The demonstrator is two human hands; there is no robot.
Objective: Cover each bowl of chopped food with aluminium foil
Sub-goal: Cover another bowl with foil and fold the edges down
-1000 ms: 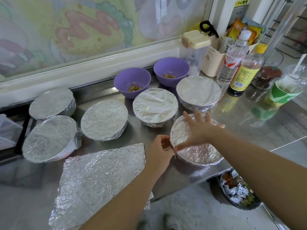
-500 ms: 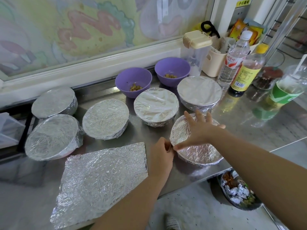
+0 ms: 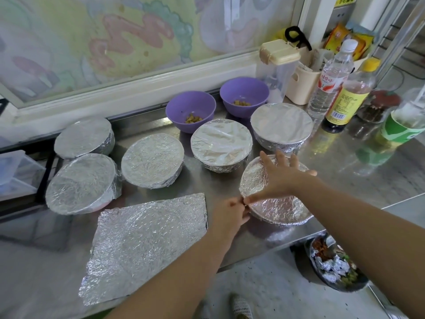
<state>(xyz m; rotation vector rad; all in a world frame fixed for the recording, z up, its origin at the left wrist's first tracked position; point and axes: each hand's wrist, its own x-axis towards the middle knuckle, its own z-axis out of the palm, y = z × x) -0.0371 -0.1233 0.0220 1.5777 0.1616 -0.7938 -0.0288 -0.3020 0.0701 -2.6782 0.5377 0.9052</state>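
Observation:
At the counter's front right stands a foil-covered bowl (image 3: 278,210). My right hand (image 3: 280,178) lies flat on its top with fingers spread, thumb at the left rim. Beside that thumb, my left hand (image 3: 228,214) pinches the foil edge at the rim with curled fingers. Several other foil-covered bowls (image 3: 153,158) stand in the middle and at the left. Two purple bowls (image 3: 181,111) (image 3: 243,93) at the back are uncovered, with a little chopped food in each. A loose crinkled foil sheet (image 3: 147,245) lies flat at the front.
Two bottles (image 3: 331,77) (image 3: 347,97), a green cup (image 3: 400,130), a clear jug (image 3: 276,65) and a beige holder (image 3: 301,86) crowd the back right. A clear plastic box (image 3: 16,173) sits at the far left. A bin (image 3: 333,265) with foil scraps stands below the counter edge.
My left hand has edged right, closer to the bowl's rim and my right thumb. The right hand stays flat on the foil.

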